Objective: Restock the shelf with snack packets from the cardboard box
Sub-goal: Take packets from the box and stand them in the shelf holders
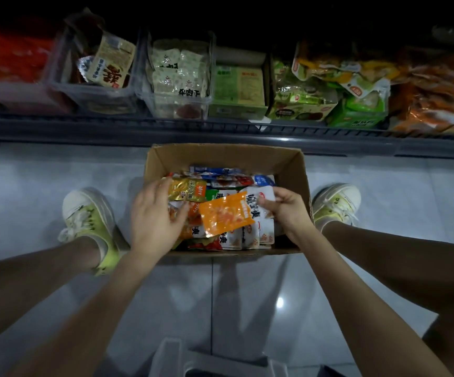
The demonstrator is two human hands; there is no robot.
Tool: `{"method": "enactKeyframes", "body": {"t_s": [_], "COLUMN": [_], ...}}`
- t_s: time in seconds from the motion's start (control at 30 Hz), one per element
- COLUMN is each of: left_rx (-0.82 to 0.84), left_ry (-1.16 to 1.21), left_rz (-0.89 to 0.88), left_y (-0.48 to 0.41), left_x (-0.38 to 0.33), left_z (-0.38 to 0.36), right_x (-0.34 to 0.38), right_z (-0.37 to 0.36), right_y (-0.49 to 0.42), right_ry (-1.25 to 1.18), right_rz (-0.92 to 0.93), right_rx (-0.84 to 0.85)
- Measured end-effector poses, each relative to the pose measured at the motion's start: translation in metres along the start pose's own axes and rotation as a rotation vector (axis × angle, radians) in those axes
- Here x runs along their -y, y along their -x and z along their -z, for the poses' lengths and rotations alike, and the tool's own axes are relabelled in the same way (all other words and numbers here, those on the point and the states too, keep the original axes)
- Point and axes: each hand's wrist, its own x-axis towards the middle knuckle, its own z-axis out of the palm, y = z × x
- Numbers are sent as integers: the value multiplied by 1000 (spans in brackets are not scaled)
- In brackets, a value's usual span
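Pinching white packet (259, 198) w/ R hand (288, 210) in cardboard box (220, 156) — L hand (152, 216) curls round gold packet (186, 189), orange packet (225, 216) btwn.

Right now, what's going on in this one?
A person leans over an open brown cardboard box full of snack packets, set on the floor in front of the stocked dark shelf. The left hand grips a gold foil packet. The right hand pinches a white printed packet. An orange plastic packet lies on top between them. Both hands are inside the box.
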Motion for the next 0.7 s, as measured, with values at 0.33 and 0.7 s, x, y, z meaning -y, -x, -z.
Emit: {"method": "enactKeyframes", "body": {"t_s": [0.33, 0.7], "left_rx": [279, -59], "left_ry": [262, 490], "left_rz": [204, 646], "left_y": [-9, 6], "left_x": [16, 80], "left_z": [46, 47], "right_x": [4, -88], "right_z": [-68, -111], "right_y": [-6, -44], "right_ry": [-184, 360], "right_rz": [-101, -365], "right_rx": [254, -80]}}
